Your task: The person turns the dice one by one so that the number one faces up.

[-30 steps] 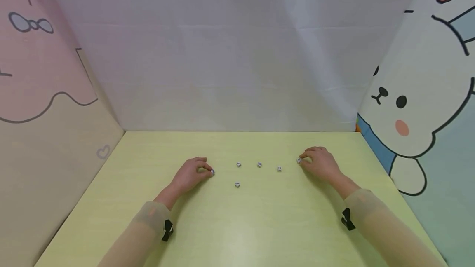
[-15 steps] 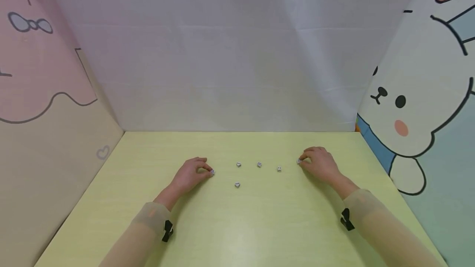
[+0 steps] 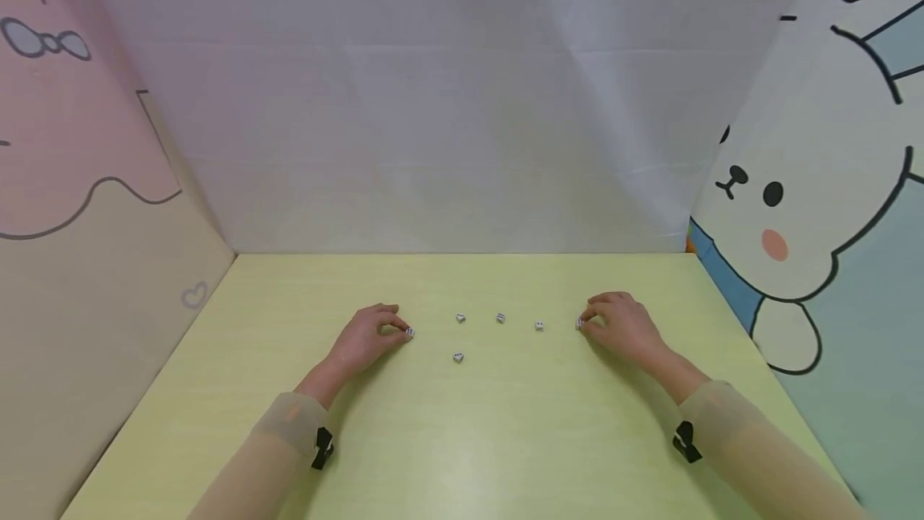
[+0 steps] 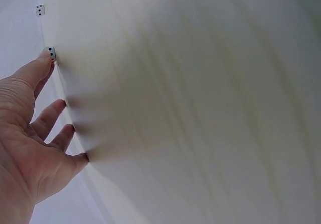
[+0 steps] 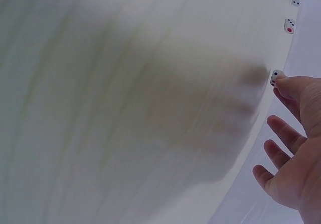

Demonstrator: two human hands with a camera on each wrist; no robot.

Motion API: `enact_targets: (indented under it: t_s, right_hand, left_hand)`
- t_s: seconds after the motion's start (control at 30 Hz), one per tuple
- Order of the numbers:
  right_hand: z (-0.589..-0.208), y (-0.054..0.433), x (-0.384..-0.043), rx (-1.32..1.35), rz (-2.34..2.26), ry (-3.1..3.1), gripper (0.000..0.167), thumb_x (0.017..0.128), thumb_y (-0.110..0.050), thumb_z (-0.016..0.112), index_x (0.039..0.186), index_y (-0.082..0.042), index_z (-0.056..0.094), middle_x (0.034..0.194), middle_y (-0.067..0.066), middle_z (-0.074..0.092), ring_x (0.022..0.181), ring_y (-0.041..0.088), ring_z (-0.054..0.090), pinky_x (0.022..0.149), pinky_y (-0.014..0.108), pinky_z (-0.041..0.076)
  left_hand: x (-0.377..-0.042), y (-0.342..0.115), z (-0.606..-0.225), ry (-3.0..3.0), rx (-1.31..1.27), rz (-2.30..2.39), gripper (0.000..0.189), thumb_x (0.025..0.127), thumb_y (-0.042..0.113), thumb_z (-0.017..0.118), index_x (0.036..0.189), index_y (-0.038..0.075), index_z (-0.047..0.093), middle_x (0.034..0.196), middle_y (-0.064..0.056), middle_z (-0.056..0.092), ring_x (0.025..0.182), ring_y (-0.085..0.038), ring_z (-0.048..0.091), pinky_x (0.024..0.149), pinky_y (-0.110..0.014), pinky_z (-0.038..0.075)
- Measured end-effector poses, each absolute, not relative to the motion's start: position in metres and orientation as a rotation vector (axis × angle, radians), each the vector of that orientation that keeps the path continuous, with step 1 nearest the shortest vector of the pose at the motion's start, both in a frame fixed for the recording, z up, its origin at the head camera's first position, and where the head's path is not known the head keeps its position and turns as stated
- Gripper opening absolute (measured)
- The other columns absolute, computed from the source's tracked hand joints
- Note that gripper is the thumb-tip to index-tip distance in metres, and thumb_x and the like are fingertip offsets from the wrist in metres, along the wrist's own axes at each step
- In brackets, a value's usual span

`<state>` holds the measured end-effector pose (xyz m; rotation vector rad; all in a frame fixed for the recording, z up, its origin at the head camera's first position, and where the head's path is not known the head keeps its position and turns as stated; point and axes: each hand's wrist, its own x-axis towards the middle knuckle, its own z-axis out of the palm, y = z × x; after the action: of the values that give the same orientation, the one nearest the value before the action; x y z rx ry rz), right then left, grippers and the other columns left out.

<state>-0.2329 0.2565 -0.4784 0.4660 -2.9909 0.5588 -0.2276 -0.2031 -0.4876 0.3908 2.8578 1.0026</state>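
Between thumb and index finger, my left hand (image 3: 366, 339) pinches a small white die (image 3: 410, 333) at the tabletop. On the other side, my right hand (image 3: 621, 327) pinches another white die (image 3: 579, 323) the same way. The left wrist view shows the left die (image 4: 51, 53) at the thumb tip, the other fingertips touching the table. In the right wrist view the right die (image 5: 275, 78) has dark pips. Loose dice lie between the hands: one (image 3: 460, 318), a second (image 3: 500, 318), a third (image 3: 539, 326) in a rough row, and one nearer (image 3: 458, 357).
The pale yellow table (image 3: 462, 440) ends at a white cloth backdrop (image 3: 447, 143). Printed panels stand on both sides: pink and beige on the left (image 3: 108, 295), a cartoon rabbit on the right (image 3: 794, 223).
My right hand has shifted slightly toward me with its die, bringing it closer to level with the loose row. The left hand keeps its pinch nearly in place. The head view has turned slightly.
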Motion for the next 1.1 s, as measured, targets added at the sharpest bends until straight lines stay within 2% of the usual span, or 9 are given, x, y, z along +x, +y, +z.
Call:
enact_targets:
  t_s: [0.3, 0.63, 1.1]
  right_hand:
    - [-0.4784, 0.2557, -0.2307, 0.509, 0.514, -2.96, 0.012, 0.095, -0.022, 0.073, 0.1, -0.014, 0.08, 0.131, 0.019, 0.065, 0.127, 0.047, 0.049, 0.1, 0.069, 0.04]
    - [-0.4712, 0.2538, -0.23, 0.542, 0.497, -2.949, 0.011, 0.093, -0.02, 0.075, 0.099, -0.014, 0.081, 0.13, 0.018, 0.066, 0.127, 0.046, 0.05, 0.1, 0.069, 0.039]
    - [-0.4723, 0.2504, -0.2349, 0.565, 0.387, -2.967, 0.007, 0.091, -0.021, 0.078, 0.095, -0.016, 0.081, 0.128, 0.017, 0.067, 0.127, 0.044, 0.05, 0.102, 0.068, 0.039]
  left_hand:
    - [-0.2277, -0.2036, -0.4874, 2.85, 0.392, 0.996, 0.013, 0.095, 0.024, 0.076, 0.103, 0.015, 0.08, 0.149, -0.02, 0.053, 0.146, -0.044, 0.035, 0.119, -0.06, 0.025]
    - [-0.2274, -0.2045, -0.4899, 2.856, 0.368, 0.977, 0.015, 0.096, 0.027, 0.074, 0.106, 0.017, 0.079, 0.15, -0.016, 0.052, 0.147, -0.043, 0.033, 0.12, -0.06, 0.023]
    - [-0.2268, -0.2038, -0.4879, 2.859, 0.383, 0.979, 0.015, 0.096, 0.026, 0.075, 0.106, 0.015, 0.08, 0.15, -0.018, 0.052, 0.147, -0.044, 0.033, 0.12, -0.06, 0.023]
